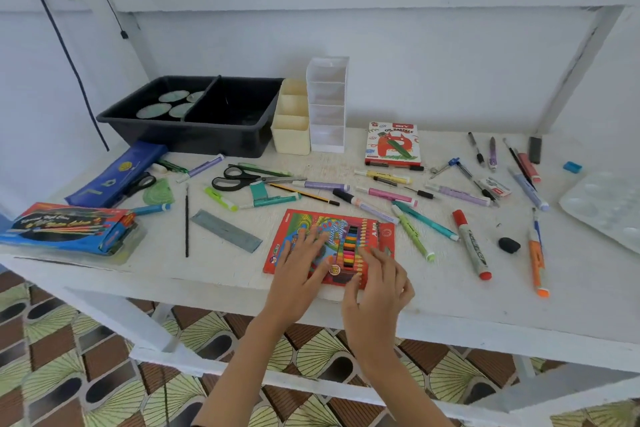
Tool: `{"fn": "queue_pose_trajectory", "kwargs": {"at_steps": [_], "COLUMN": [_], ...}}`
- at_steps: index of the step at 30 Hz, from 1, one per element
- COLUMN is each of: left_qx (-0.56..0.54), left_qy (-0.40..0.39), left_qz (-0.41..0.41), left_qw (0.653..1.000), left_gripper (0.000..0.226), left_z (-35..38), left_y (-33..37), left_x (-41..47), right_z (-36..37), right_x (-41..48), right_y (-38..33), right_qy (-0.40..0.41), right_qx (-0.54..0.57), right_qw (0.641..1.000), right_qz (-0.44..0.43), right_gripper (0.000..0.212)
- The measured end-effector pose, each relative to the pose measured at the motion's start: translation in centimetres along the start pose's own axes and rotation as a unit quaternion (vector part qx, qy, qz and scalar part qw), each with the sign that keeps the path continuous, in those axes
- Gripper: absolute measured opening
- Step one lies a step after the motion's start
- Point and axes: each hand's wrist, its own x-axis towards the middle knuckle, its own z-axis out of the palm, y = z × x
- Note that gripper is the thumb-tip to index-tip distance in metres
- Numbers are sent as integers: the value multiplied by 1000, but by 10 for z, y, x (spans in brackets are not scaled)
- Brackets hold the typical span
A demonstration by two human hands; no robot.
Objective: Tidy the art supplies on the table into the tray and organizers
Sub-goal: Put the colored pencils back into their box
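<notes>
Red cardboard, the coloured-pencil box (pixel 304 218) lies at the near edge of the white painted table (pixel 214 270), under your hands. Your left hand (pixel 301 263) rests flat on it, fingers straight, gripping nothing. Your right hand (pixel 377 284) curls at the box's near right corner; I cannot tell whether it pinches. Beyond the box stand the cream organizer (pixel 291 128) and the black tray (pixel 194 135), against a white wall (pixel 415 62); below it are patterned floor tiles (pixel 86 357).

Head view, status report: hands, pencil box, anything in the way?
Left hand flat on colour pencil box. Right hand curled at its near corner, grip unclear. Box on table, markers lying close on its right.
</notes>
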Motion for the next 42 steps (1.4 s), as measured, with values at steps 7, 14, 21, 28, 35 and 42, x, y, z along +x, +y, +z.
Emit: {"fn": "queue_pose_trajectory", "kwargs": {"at_steps": [7, 14, 21, 28, 35, 42], "left_qx": [-148, 44, 200, 193, 233, 251], "left_qy": [184, 256, 177, 213, 206, 196], "left_qz": [-68, -185, -213, -195, -210, -227], "left_qw": [969, 948, 940, 938, 927, 920], "left_gripper": [32, 39, 54, 65, 47, 49], "left_z": [-43, -120, -146, -140, -137, -135], "left_y": [-27, -98, -166, -183, -188, -191], "left_x": [-8, 26, 62, 67, 72, 73], "right_z": [38, 109, 195, 287, 355, 377], "right_x": [26, 56, 107, 150, 154, 152], "right_y": [-34, -86, -143, -195, -231, -236], "right_qy": [-158, -223, -320, -378, -386, -301], "right_qx": [133, 191, 186, 165, 4, -108], "right_qw": [978, 953, 915, 883, 871, 894], "right_qz": [-30, -76, -161, -223, -303, -314], "right_gripper": [28, 38, 30, 14, 16, 26]}}
